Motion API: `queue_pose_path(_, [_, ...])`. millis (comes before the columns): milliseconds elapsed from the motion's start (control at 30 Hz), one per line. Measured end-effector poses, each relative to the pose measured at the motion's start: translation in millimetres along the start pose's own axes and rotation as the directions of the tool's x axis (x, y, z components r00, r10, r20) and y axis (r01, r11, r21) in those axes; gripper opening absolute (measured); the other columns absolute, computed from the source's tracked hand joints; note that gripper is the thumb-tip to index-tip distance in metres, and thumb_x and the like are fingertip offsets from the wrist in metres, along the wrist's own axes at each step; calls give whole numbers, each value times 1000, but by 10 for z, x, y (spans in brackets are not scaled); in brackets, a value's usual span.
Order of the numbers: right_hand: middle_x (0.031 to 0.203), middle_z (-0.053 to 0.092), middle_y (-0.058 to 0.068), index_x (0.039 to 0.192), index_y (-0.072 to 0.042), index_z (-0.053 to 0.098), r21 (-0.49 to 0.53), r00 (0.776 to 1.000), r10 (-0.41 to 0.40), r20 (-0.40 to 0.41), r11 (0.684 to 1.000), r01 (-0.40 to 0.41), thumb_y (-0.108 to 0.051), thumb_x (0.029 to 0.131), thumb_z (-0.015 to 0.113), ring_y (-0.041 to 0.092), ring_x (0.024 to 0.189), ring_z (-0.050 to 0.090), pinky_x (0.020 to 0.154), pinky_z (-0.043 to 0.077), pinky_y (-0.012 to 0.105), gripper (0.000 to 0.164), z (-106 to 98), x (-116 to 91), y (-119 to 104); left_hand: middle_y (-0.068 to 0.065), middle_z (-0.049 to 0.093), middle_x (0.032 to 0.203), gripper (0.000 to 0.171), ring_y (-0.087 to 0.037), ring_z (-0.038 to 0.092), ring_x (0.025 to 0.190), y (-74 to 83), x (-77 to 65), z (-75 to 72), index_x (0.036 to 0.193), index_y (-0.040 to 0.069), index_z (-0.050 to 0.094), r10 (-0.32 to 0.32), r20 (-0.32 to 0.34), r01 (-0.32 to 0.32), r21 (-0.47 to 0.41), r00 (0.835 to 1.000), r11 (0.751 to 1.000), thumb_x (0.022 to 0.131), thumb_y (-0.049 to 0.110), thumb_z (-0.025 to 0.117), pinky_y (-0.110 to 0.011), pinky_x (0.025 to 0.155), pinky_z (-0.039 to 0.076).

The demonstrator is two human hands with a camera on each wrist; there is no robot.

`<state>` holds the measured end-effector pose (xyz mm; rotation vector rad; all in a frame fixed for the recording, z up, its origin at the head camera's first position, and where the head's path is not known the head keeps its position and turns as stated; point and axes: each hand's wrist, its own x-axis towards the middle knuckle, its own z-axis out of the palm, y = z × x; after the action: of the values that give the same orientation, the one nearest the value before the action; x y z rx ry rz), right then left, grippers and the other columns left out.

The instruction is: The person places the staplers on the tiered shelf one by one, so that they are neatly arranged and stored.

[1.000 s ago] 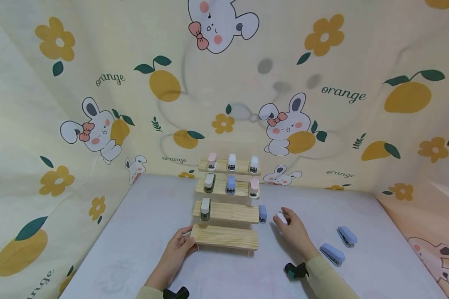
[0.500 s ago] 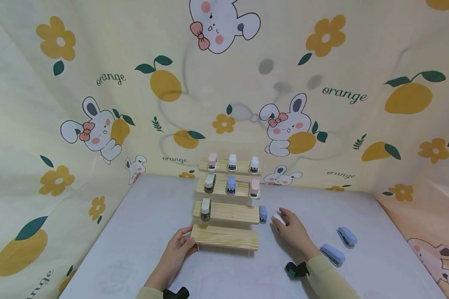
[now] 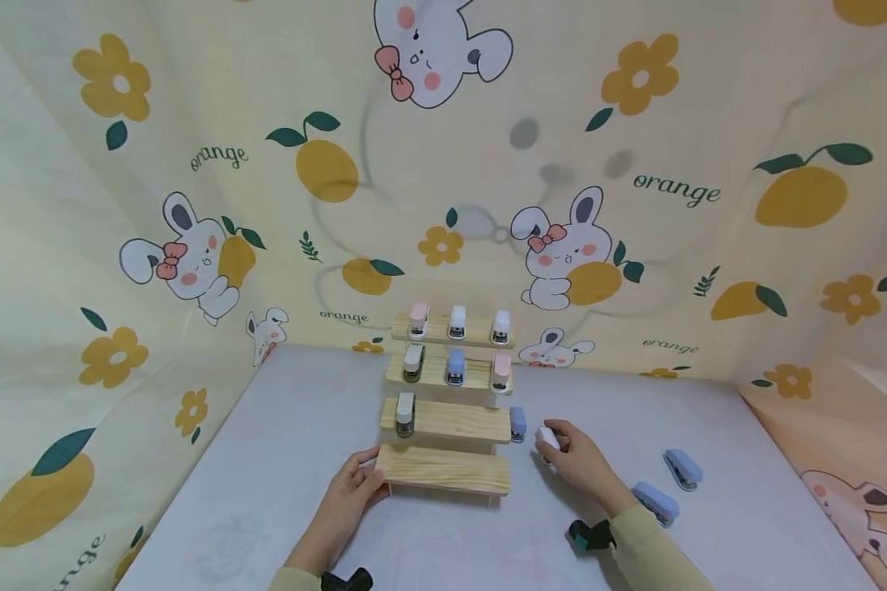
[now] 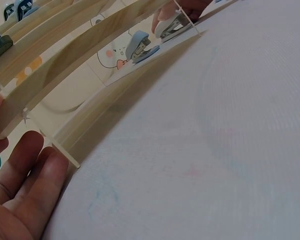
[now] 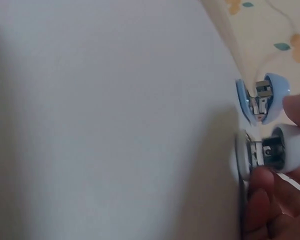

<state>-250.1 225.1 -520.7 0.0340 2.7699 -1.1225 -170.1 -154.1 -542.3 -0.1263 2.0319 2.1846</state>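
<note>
My left hand (image 3: 347, 495) holds the left end of the lowest board of a four-tier wooden display rack (image 3: 443, 469). In the left wrist view, fingers (image 4: 45, 175) curl below the board beside a thin clear leg. To the right of the rack, my right hand (image 3: 585, 468) pinches a white mini stapler (image 3: 546, 439) between thumb and fingers, low over the table. The right wrist view shows the white stapler (image 5: 294, 148) from its open end, base toward the tabletop. Just left of it, a blue mini stapler (image 3: 517, 423) stands against the rack's right side.
The upper two tiers carry pink, white and blue staplers (image 3: 455, 366). One white-topped stapler (image 3: 405, 414) sits at the left of the third tier. Two more blue staplers (image 3: 683, 469) lie on the table right of my right hand. A printed cloth (image 3: 443, 164) hangs behind.
My right hand has shifted slightly left and toward me with the white stapler, which shows more fully now. The left hand and rack stay in place.
</note>
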Motion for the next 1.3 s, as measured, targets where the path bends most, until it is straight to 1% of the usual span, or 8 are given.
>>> queue_pose_path(100, [114,62,11,140,-13,47,33,1000,2,24,999,-3,-41,89,68,21,93,58,75,54,39,62,-26,-17,13,-17,60,115,57,-24,60,110,0,5,-1,144,6,38,3,-1,-3,5,1000,1000,96,27,61,-32,92,53])
queue_pose_path(267, [122,58,12,138,-10,48,72,999,14,31,997,-16,-47,84,72,23,99,58,77,55,39,69,-37,-25,50,-16,60,112,56,-24,60,110,1,9,8,144,6,38,-7,-6,7,1,1000,1000,96,25,61,-32,92,53])
queue_pose_path(600, [129,53,12,136,-12,48,72,998,16,-56,997,-12,-54,84,69,25,105,55,79,55,40,71,-18,-62,24,-15,60,119,56,-24,59,112,1,17,9,143,8,39,-16,-5,16,2,1000,1000,96,27,61,-32,92,52])
queue_pose_path(700, [128,53,11,136,-14,47,79,997,7,-80,997,-1,-61,81,68,23,104,55,79,54,38,76,-24,-104,-30,-15,60,119,55,-24,59,112,2,17,6,143,8,39,-18,-5,18,6,1000,1000,97,27,60,-32,92,53])
queue_pose_path(833, [123,55,9,133,-16,49,124,991,-48,-126,990,64,-66,76,68,22,96,55,73,51,32,79,-69,-207,-184,-15,60,118,55,-24,60,111,1,16,8,143,8,39,-18,-10,18,5,1000,1000,97,26,60,-32,91,53])
queue_pose_path(967, [115,57,6,127,-16,53,180,975,-138,-177,969,170,-53,81,73,22,87,55,65,50,28,62,-114,-307,-345,-15,61,118,54,-23,60,110,1,13,18,143,8,39,-21,-15,21,5,1000,1000,97,26,60,-32,91,53])
queue_pose_path(1067, [111,58,5,124,-17,54,218,964,-185,-193,949,226,-46,82,75,22,85,56,62,52,27,55,-127,-360,-446,-15,61,118,53,-23,60,110,10,8,18,143,9,39,-25,-17,25,9,1000,1000,97,26,59,-32,91,53])
queue_pose_path(1300, [105,59,7,120,-16,56,277,953,-237,-188,918,283,-45,80,77,22,82,56,61,52,26,54,-119,-440,-597,-15,60,119,52,-23,60,111,-3,13,2,144,9,39,-29,-16,29,5,999,1000,98,25,59,-32,92,53])
